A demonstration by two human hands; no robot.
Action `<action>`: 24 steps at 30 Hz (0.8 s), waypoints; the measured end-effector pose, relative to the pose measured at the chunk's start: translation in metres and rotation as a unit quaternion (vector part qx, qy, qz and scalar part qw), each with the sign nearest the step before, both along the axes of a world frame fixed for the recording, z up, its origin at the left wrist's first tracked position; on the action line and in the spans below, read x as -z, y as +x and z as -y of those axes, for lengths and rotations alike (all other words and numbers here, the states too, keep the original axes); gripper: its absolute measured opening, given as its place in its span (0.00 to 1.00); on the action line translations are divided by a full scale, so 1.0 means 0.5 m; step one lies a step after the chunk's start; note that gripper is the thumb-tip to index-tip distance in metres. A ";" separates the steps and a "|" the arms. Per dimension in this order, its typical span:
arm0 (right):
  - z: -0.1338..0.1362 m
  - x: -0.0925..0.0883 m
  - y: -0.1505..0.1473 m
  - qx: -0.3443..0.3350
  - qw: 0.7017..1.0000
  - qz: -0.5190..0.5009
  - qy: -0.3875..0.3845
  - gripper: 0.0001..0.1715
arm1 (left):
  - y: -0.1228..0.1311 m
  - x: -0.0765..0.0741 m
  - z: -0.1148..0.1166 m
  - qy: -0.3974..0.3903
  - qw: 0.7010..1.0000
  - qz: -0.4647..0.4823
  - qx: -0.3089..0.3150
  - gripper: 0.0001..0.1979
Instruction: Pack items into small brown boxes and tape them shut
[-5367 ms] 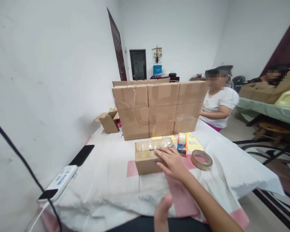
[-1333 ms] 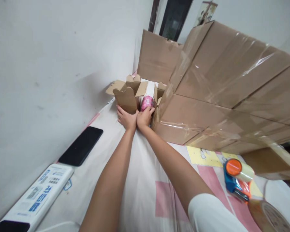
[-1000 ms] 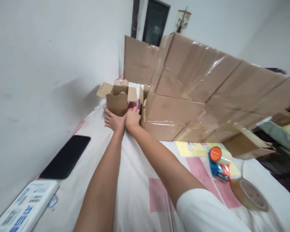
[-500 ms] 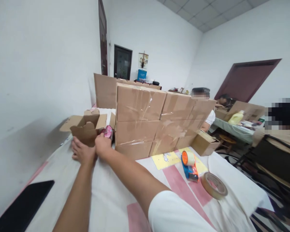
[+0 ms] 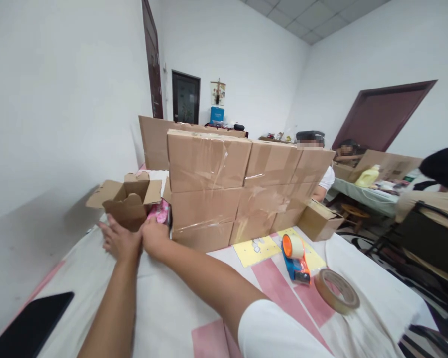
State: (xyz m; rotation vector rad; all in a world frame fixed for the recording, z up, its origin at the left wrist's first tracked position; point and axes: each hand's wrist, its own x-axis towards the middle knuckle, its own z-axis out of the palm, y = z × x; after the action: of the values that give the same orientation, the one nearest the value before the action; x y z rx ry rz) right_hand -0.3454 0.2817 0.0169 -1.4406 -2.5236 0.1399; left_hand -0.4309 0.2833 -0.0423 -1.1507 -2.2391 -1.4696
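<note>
An open cardboard box (image 5: 124,215), flaps spread out, stands at the left end of the table. My left hand (image 5: 120,239) lies against the near side of this box with its fingers apart. Right beside it, my right hand (image 5: 155,238) is closed around the near end of a pink patterned item (image 5: 159,212). That item lies between the open box and the stacked cartons, and my fingers partly hide it. I cannot make out its kind.
Stacked, taped cartons (image 5: 205,209) form a wall along the table. Right of centre lie a tape dispenser (image 5: 295,258) and a tape roll (image 5: 337,292). Another open box (image 5: 319,220) stands behind them. A black flat object (image 5: 33,323) lies front left. Other people sit beyond.
More of the pink item shows beside the open box, and my right hand sits slightly lower and nearer. The whole view has shifted a little.
</note>
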 end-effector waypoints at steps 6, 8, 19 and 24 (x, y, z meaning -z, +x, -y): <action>-0.009 0.015 -0.006 0.014 1.000 0.004 0.018 0.19 | -0.016 0.015 -0.025 -0.001 0.997 -0.072 0.015 0.48; -0.009 0.015 -0.006 0.015 1.000 0.002 0.021 0.19 | -0.024 0.010 -0.039 -0.018 0.997 -0.066 0.039 0.54; -0.004 0.005 -0.004 -0.024 0.999 0.031 0.037 0.20 | -0.034 0.023 -0.071 0.031 0.998 0.058 0.013 0.59; 0.014 -0.038 0.010 -0.038 0.999 0.005 0.016 0.14 | -0.030 -0.006 -0.024 0.051 0.993 0.103 -0.032 0.61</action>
State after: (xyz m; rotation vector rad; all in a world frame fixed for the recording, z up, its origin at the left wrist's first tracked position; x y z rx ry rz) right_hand -0.3402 0.2748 0.0359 -1.3367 -2.5785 0.1058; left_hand -0.4460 0.2951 -0.0392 -0.9262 -2.2773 -1.7246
